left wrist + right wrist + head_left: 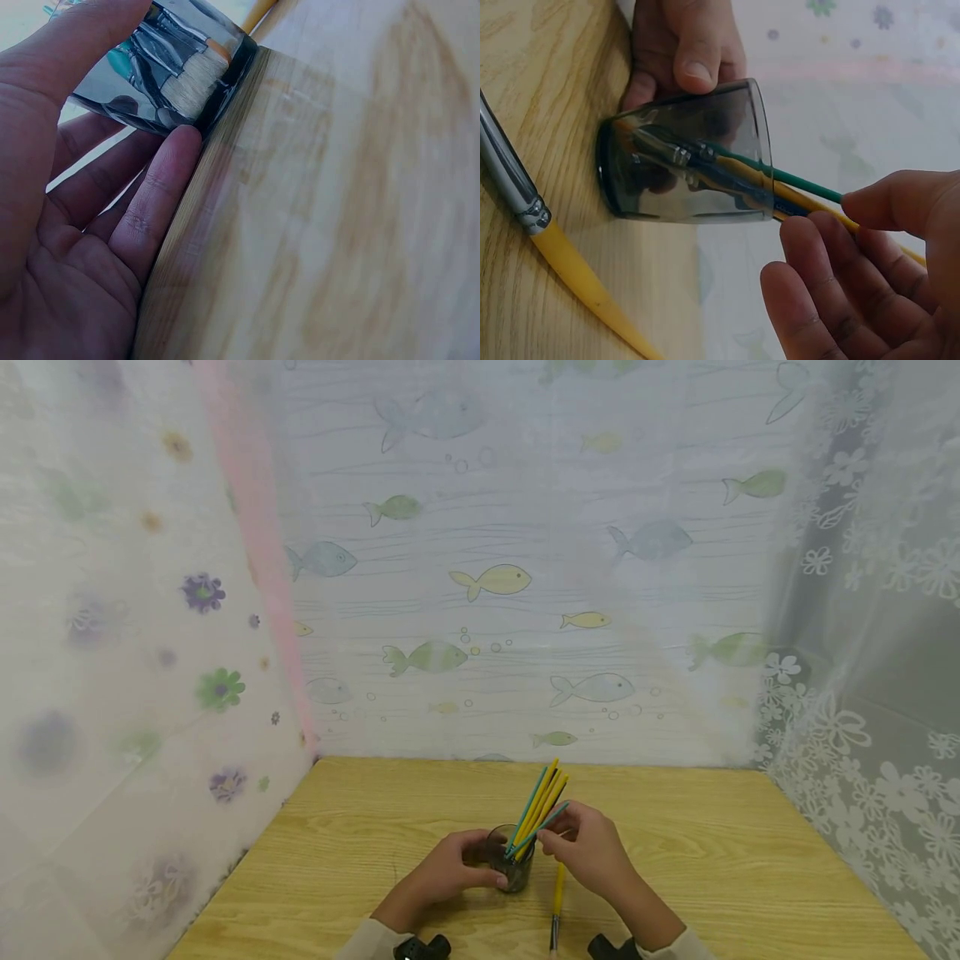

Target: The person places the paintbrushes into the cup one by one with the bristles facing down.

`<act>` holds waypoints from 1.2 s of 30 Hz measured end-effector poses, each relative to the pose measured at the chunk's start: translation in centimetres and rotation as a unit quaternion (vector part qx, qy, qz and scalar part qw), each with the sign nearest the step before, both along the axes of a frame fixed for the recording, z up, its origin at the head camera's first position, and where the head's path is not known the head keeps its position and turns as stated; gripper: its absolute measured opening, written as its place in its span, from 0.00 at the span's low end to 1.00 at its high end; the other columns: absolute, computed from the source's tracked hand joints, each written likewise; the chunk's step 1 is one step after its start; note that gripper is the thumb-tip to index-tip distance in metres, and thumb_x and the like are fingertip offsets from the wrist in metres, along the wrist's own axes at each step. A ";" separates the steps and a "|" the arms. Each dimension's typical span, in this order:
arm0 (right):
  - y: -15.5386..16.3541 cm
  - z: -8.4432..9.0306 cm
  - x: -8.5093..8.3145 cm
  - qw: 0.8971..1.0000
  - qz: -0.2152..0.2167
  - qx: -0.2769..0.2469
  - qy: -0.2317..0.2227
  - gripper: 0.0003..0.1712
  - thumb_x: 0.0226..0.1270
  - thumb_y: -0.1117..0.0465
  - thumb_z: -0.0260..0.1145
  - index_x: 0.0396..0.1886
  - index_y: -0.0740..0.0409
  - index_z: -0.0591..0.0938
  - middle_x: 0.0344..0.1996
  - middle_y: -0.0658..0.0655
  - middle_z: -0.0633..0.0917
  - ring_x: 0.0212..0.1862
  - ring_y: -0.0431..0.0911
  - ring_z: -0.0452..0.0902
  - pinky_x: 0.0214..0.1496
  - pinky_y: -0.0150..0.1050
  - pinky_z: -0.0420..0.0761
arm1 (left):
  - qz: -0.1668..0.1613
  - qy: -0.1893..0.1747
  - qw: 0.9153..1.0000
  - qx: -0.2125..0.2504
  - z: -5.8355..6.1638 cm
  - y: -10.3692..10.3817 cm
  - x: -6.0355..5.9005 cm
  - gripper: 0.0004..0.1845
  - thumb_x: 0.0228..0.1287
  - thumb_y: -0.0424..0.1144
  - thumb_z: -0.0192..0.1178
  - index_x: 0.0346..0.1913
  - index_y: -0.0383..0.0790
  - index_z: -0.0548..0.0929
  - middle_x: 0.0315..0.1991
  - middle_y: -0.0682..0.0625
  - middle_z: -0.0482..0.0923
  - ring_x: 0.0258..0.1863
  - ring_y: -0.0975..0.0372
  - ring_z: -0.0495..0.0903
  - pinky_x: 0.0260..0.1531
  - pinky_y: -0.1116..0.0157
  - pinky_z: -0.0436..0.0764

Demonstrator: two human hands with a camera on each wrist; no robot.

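A dark tinted glass (516, 881) stands upright on the table, holding several paintbrushes (542, 802) with yellow and teal handles, bristles down. My left hand (444, 867) grips the glass from its left side, thumb in front and fingers behind. White bristles (193, 84) show through the glass wall in the left wrist view. My right hand (596, 847) is just right of the rim and pinches a teal-handled paintbrush (810, 185) between thumb and fingers; its lower end is inside the glass. A yellow-handled paintbrush (558, 889) lies on the table below the right hand, ferrule toward me.
The wood-grain table (360, 810) meets a fish-printed curtain (487, 527) at the back. A flower-printed curtain (135, 693) hangs on the left, and a sheer one with white flowers (885, 760) on the right.
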State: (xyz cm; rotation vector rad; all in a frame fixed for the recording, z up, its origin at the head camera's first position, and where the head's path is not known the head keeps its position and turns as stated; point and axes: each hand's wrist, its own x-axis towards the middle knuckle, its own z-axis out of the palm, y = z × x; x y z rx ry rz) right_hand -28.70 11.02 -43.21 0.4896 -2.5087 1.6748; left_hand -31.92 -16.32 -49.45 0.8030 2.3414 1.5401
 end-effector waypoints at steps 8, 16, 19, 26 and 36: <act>0.2 -0.3 -0.3 1.000 0.020 0.007 0.000 0.06 0.68 0.62 0.73 0.38 0.58 0.83 0.33 0.58 0.90 0.35 0.54 0.89 0.32 0.36 0.85 | -0.006 -0.002 1.000 0.006 -0.1 0.0 0.0 0.23 0.68 0.47 0.72 0.65 0.57 0.82 0.56 0.55 0.86 0.55 0.61 0.85 0.54 0.66 0.82; 0.4 -0.3 -0.2 0.999 0.034 0.019 -0.011 0.06 0.68 0.61 0.73 0.37 0.58 0.83 0.33 0.60 0.90 0.32 0.44 0.87 0.33 0.35 0.86 | -0.001 -0.005 1.000 0.006 -0.1 0.0 0.0 0.23 0.68 0.47 0.72 0.65 0.57 0.82 0.56 0.56 0.86 0.55 0.61 0.85 0.55 0.66 0.82; 0.4 -0.2 -0.1 0.999 0.041 0.019 -0.017 0.07 0.68 0.61 0.73 0.37 0.59 0.83 0.33 0.59 0.90 0.32 0.44 0.87 0.33 0.36 0.86 | 0.000 -0.008 1.000 0.005 -0.1 0.1 0.0 0.23 0.68 0.48 0.72 0.64 0.57 0.82 0.56 0.56 0.86 0.56 0.61 0.85 0.55 0.66 0.82; 0.6 -0.3 -0.1 0.998 0.052 0.019 -0.032 0.08 0.66 0.62 0.74 0.38 0.60 0.83 0.32 0.59 0.89 0.33 0.46 0.87 0.33 0.37 0.85 | -0.002 -0.011 1.000 0.007 0.0 0.1 0.1 0.24 0.67 0.47 0.72 0.65 0.56 0.82 0.56 0.55 0.86 0.56 0.61 0.85 0.55 0.66 0.82; 1.0 -0.7 -0.7 0.998 0.037 0.024 -0.047 0.08 0.61 0.69 0.73 0.38 0.63 0.84 0.32 0.54 0.86 0.34 0.45 0.86 0.34 0.40 0.87 | 0.009 -0.003 1.000 -0.001 0.1 0.2 0.1 0.25 0.66 0.48 0.73 0.65 0.56 0.82 0.55 0.57 0.86 0.55 0.62 0.85 0.55 0.66 0.82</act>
